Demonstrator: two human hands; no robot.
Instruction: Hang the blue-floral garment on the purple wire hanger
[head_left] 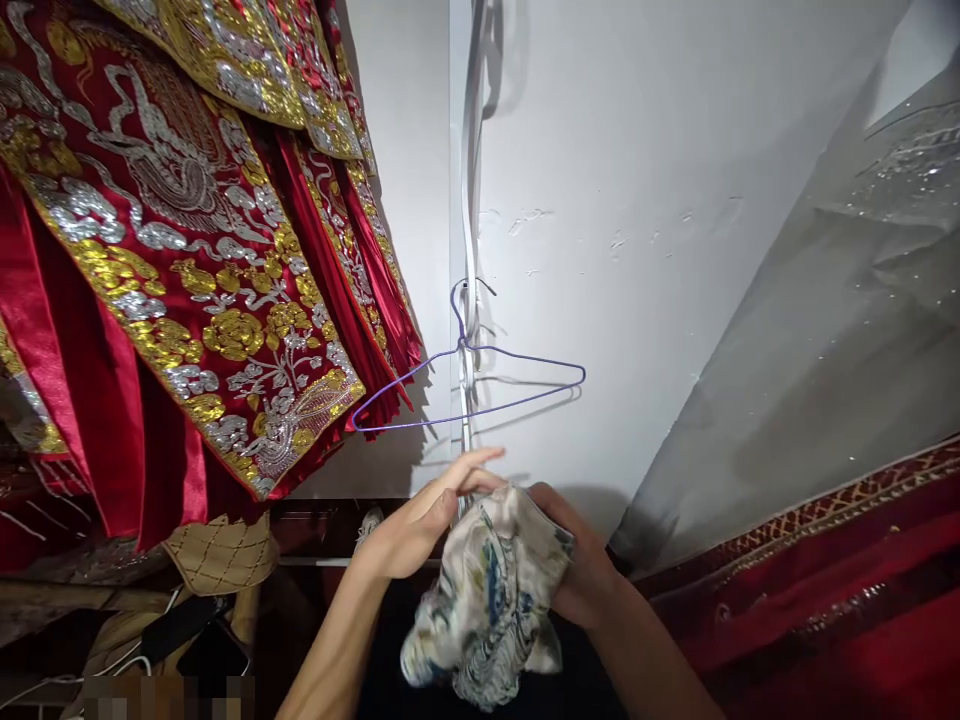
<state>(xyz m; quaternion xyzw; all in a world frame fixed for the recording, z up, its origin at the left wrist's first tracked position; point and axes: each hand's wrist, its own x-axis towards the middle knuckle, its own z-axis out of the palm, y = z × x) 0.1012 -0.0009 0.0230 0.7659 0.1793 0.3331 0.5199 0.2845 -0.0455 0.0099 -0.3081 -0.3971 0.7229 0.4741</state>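
A bunched printed cloth (484, 600), cream with blue and grey patterns, hangs between my two hands. My left hand (424, 520) holds its upper left edge, fingers stretched toward the wall. My right hand (581, 565) grips the cloth's right side from behind. Just above the hands, a thin purple wire hanger (480, 385) hangs empty on a white wall (600, 200), hooked near a vertical white strip.
Red garments with gold and silver embroidery (172, 250) hang at the left. A pale glittery fabric (847, 300) and a red cloth with a patterned border (825, 600) fill the right. A tan quilted item (221, 550) and dark clutter lie at the lower left.
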